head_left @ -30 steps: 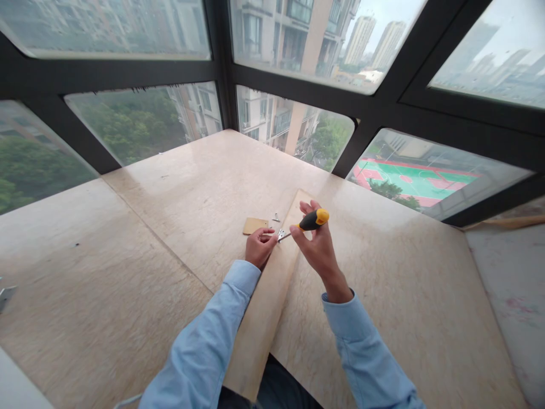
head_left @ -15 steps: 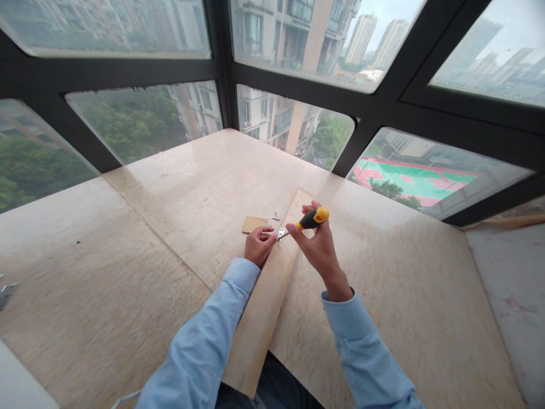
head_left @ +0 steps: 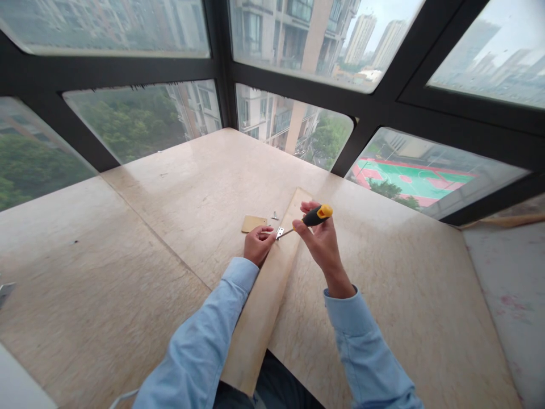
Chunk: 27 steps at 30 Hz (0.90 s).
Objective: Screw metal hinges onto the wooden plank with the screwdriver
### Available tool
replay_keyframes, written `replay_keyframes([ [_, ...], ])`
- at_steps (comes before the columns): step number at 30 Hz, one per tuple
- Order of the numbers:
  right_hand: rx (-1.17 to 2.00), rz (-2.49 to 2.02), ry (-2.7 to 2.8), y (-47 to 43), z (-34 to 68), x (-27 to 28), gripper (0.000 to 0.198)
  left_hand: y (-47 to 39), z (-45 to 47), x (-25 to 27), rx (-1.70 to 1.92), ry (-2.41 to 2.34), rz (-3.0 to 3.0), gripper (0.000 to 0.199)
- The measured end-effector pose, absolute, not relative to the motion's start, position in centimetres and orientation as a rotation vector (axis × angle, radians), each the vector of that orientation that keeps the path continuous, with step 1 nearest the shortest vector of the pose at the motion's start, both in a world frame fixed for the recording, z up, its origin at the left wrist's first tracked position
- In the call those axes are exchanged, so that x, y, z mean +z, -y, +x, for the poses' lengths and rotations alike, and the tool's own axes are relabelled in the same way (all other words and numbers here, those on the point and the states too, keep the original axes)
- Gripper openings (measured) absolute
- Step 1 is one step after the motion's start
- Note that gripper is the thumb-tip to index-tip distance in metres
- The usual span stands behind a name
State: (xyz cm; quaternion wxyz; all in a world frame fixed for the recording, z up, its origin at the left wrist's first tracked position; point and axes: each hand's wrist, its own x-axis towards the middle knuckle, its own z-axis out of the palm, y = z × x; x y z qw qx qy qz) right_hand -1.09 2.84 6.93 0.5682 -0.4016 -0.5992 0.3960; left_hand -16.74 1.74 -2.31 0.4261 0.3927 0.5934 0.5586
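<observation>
A long pale wooden board (head_left: 259,318) stretches away from my lap across the stone surface. Near its far end, on the left edge, sits a small silver hinge (head_left: 280,232). My left hand (head_left: 258,245) is closed at that edge, thumb and fingers pinching the hinge's near side; the fingertips partly hide it. In my right hand (head_left: 320,241) is a screwdriver (head_left: 317,216) with a black and yellow handle, tilted so its shaft runs down left. The screwdriver's tip meets the hinge area by my left thumb. Any screw under the tip is too small to make out.
Just beyond my left hand lie a small square wooden piece (head_left: 254,223) and loose screws (head_left: 275,216). A metal piece (head_left: 5,292) shows at the far left edge. Dark-framed windows (head_left: 230,102) border the stone surface (head_left: 140,255).
The screwdriver's handle has shifted slightly right, and my right hand's fingers have moved a little around it. My left hand stays at the hinge.
</observation>
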Motion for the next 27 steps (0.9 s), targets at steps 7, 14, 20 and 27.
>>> replay_keyframes([
  [7,0.657,-1.075,1.309,-2.5,-1.1,7.2,0.037,-1.8,-16.7,-2.4,1.401,-1.490,0.985,0.033],
  [14,0.817,-0.880,1.411,-2.4,-0.8,7.8,0.056,-1.9,-16.7,-2.5,1.394,-1.515,1.005,0.032],
  [20,0.556,-1.087,1.254,-2.2,-0.6,8.2,0.048,-1.8,-16.7,-2.5,1.391,-1.511,0.982,0.031],
  [27,0.823,-0.819,1.515,-1.9,-0.2,8.7,0.049,-1.9,-16.7,-2.4,1.400,-1.510,0.980,0.031],
])
